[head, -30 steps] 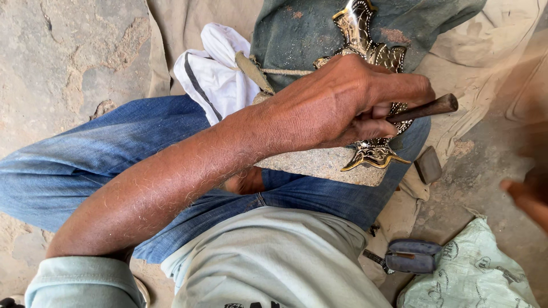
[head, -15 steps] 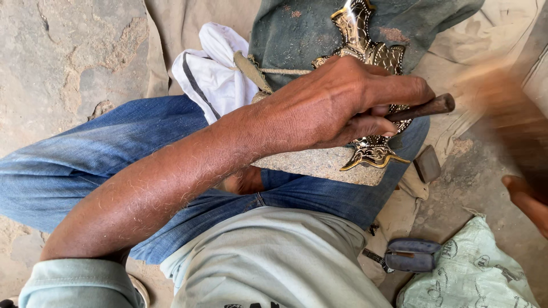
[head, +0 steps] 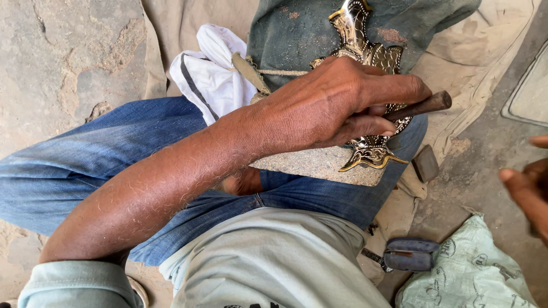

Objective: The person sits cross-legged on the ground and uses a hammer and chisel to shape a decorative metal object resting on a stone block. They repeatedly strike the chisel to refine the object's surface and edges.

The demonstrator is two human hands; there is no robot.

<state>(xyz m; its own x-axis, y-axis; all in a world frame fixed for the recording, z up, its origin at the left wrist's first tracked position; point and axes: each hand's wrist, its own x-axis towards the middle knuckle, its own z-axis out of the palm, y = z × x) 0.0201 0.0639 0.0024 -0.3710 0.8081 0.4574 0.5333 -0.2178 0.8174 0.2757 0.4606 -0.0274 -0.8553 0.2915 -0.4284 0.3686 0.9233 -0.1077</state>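
Our left hand (head: 337,102) grips a dark metal punch (head: 419,106), its tip on the gold embossed plate (head: 371,57) on our lap — thin, stiff, easily dented, best held by its edges. Our right hand (head: 528,185) is partly visible — we cannot tell its grip.

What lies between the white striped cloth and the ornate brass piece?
In the head view, a rope-wrapped wooden handle on the grey-green cloth lies between the white striped cloth and the brass piece.
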